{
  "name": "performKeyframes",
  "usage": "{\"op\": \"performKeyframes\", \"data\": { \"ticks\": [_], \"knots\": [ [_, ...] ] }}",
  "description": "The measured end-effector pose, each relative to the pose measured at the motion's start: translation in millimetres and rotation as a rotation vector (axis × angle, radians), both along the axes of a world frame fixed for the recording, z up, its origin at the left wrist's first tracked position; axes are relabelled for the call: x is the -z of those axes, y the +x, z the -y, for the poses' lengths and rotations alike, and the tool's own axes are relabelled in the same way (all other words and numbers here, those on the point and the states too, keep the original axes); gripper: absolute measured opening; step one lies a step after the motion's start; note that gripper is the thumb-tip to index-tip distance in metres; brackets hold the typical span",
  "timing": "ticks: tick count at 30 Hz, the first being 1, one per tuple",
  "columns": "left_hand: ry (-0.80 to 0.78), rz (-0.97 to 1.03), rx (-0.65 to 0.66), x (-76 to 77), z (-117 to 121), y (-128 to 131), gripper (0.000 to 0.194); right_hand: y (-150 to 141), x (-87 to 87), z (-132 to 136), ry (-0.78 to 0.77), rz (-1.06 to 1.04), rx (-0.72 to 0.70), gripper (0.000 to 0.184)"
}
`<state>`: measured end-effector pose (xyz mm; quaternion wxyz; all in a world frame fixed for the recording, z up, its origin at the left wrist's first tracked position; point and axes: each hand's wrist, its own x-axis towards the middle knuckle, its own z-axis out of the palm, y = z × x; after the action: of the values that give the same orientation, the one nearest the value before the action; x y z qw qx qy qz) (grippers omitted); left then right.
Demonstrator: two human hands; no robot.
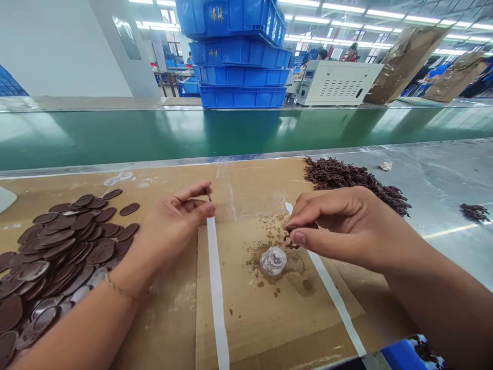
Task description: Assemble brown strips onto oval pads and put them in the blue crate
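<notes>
the right hand (339, 226) is closed in a fine pinch, thumb against forefinger, on a small dark brown curled scrap (290, 239), which it holds just beside a round clear plastic cap (273, 261). the cap sits among scattered brown crumbs on a sheet of tan cardboard (239, 318). the left hand (173, 226) pinches a tiny dark brown sliver (210, 197) at its fingertips, just above the end of a long white paper strip (215, 293). a second white paper strip (335, 293) runs slantwise from under the right hand's fingers. a thin cord bracelet (121, 290) circles the left wrist.

just beside the left hand lies a heap of flat oval dark brown discs (73, 241), some showing shiny grey faces. past the right hand, a long mound of dark brown curly shreds (346, 180) spreads from the cardboard onto the grey metal table (435, 190).

the step in hand looks like fine handling of single small pieces, and the next move calls for steady fingertip control, since such scraps would slip easily.

farther off are a green conveyor belt (192, 133), stacked blue plastic crates (239, 56) and a beige ventilated machine casing (339, 82).
</notes>
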<state>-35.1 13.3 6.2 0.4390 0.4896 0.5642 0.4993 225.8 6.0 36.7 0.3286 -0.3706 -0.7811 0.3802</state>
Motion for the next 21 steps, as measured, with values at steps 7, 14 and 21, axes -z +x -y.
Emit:
{"op": "performKeyframes", "data": {
  "ticks": [7, 14, 21],
  "knots": [
    [-0.087, 0.384, 0.360, 1.7, 30, 31, 0.034, -12, 7.4, -5, -0.236, -0.420, 0.058, 0.004],
    [-0.097, 0.425, 0.408, 5.0, 37, 37, 0.036, -26, 8.7, 1, -0.307, -0.541, -0.009, 0.005],
    [-0.132, 0.441, 0.413, 1.9, 38, 37, 0.037, -28, 10.3, 4, -0.258, -0.472, -0.035, 0.006]
  ]
}}
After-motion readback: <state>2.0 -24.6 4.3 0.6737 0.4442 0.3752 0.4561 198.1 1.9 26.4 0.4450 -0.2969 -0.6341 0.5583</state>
